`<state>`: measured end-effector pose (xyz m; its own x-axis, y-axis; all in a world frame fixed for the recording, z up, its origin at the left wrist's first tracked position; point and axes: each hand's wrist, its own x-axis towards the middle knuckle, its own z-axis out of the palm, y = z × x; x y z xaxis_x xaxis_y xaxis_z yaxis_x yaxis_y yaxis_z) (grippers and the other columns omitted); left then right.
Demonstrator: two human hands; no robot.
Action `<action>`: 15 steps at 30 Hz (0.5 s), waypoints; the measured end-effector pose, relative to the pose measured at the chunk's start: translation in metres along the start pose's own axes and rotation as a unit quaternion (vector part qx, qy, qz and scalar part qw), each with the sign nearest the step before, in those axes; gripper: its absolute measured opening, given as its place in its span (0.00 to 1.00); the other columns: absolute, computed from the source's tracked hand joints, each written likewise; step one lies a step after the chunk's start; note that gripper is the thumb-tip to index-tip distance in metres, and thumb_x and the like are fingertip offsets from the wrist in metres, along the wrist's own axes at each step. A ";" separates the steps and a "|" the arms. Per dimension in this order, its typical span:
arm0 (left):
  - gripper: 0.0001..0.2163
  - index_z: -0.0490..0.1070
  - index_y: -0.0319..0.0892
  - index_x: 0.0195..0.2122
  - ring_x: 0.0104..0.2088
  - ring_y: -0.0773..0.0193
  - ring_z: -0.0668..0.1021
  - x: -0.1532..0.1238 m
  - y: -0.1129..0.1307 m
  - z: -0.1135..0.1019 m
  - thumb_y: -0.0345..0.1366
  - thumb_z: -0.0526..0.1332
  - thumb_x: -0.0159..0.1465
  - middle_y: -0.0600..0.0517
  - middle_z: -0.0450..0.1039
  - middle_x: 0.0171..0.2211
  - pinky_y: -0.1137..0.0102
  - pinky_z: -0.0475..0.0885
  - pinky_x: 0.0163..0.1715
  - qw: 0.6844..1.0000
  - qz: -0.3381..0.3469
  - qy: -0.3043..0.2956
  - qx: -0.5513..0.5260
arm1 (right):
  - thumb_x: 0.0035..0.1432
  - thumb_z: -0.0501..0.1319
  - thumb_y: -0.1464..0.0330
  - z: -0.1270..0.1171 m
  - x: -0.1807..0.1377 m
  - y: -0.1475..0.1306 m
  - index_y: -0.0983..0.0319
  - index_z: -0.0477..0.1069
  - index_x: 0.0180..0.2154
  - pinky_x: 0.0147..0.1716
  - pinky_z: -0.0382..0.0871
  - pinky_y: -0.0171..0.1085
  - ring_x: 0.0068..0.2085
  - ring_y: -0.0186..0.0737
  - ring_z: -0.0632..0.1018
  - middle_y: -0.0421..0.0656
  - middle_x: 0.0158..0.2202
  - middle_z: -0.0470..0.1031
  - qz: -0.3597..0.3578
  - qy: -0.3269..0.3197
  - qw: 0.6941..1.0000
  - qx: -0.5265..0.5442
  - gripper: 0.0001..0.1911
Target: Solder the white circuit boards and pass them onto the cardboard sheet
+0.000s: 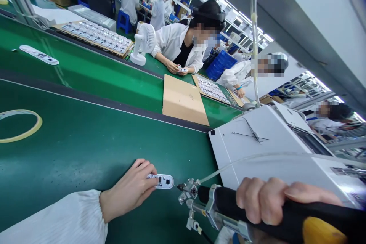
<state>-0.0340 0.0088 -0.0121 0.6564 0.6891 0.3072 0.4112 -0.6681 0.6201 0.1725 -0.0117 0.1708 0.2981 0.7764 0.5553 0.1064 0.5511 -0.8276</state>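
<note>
My left hand (130, 188) rests on the green bench mat (85, 148), fingers pinched on a small white oval circuit board (163, 181) and holding it flat. My right hand (274, 200) is wrapped round the black and yellow grip of a powered screwdriver (228, 207). Its metal nose points left, with the tip a little to the right of the board. A thin clear tube (228, 166) runs from the tool's nose up to the right.
A white machine housing (268, 141) with tweezers on top stands at right. A yellow tape ring (20, 126) lies at left. A cardboard sheet (183, 101), a white fan (143, 44) and trays of boards (97, 36) sit beyond. Across the belt, several people in white coats are at work.
</note>
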 end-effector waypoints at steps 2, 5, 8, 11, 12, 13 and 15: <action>0.08 0.71 0.43 0.40 0.40 0.58 0.68 0.000 0.000 0.000 0.26 0.55 0.69 0.50 0.68 0.41 0.61 0.59 0.44 1.000 -0.005 -0.006 -0.004 | 0.49 0.71 0.54 0.008 -0.004 0.005 0.53 0.71 0.36 0.09 0.54 0.37 0.11 0.33 0.58 0.32 0.15 0.62 0.006 -0.023 1.000 0.015 0.17; 0.08 0.71 0.43 0.40 0.41 0.58 0.68 0.000 0.000 -0.001 0.25 0.54 0.69 0.50 0.68 0.42 0.60 0.59 0.44 1.000 -0.009 -0.015 -0.006 | 0.49 0.70 0.54 0.006 -0.008 0.010 0.53 0.70 0.36 0.10 0.52 0.36 0.11 0.32 0.59 0.31 0.16 0.60 0.013 -0.024 0.999 0.031 0.17; 0.08 0.70 0.43 0.40 0.41 0.58 0.68 0.000 0.000 -0.002 0.26 0.54 0.69 0.50 0.68 0.42 0.60 0.59 0.45 1.000 -0.010 -0.021 -0.006 | 0.52 0.70 0.52 -0.003 -0.005 0.014 0.52 0.70 0.35 0.10 0.56 0.36 0.11 0.32 0.59 0.31 0.15 0.60 0.033 -0.039 0.999 0.018 0.15; 0.08 0.70 0.43 0.41 0.42 0.57 0.68 0.000 0.001 -0.002 0.26 0.54 0.70 0.49 0.68 0.42 0.60 0.59 0.44 1.000 -0.012 -0.025 -0.005 | 0.54 0.69 0.53 -0.017 0.004 0.021 0.49 0.72 0.37 0.08 0.61 0.35 0.09 0.32 0.62 0.30 0.14 0.63 0.027 -0.158 0.987 0.031 0.13; 0.08 0.70 0.43 0.41 0.42 0.57 0.68 0.000 0.001 -0.002 0.26 0.54 0.70 0.49 0.68 0.42 0.60 0.59 0.44 1.000 -0.013 -0.025 -0.005 | 0.55 0.69 0.53 -0.021 0.007 0.023 0.49 0.72 0.39 0.07 0.62 0.35 0.09 0.32 0.63 0.30 0.14 0.64 0.018 -0.186 0.981 0.042 0.13; 0.07 0.70 0.43 0.41 0.42 0.57 0.68 0.000 0.001 -0.002 0.26 0.54 0.70 0.49 0.68 0.42 0.60 0.59 0.44 1.000 -0.014 -0.025 -0.005 | 0.56 0.68 0.54 -0.025 0.009 0.025 0.49 0.72 0.40 0.07 0.62 0.34 0.09 0.32 0.63 0.31 0.14 0.64 0.007 -0.208 0.976 0.055 0.12; 0.07 0.70 0.43 0.40 0.42 0.57 0.68 0.000 0.001 -0.001 0.26 0.54 0.70 0.49 0.68 0.42 0.60 0.59 0.44 1.000 -0.015 -0.023 -0.007 | 0.57 0.67 0.55 -0.027 0.008 0.026 0.50 0.72 0.39 0.07 0.62 0.34 0.08 0.32 0.63 0.31 0.14 0.64 0.014 -0.204 0.977 0.061 0.11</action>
<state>-0.0344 0.0085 -0.0106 0.6725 0.6948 0.2549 0.4223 -0.6431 0.6388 0.2035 0.0008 0.1519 -0.1055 0.8349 0.5402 -0.0183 0.5415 -0.8405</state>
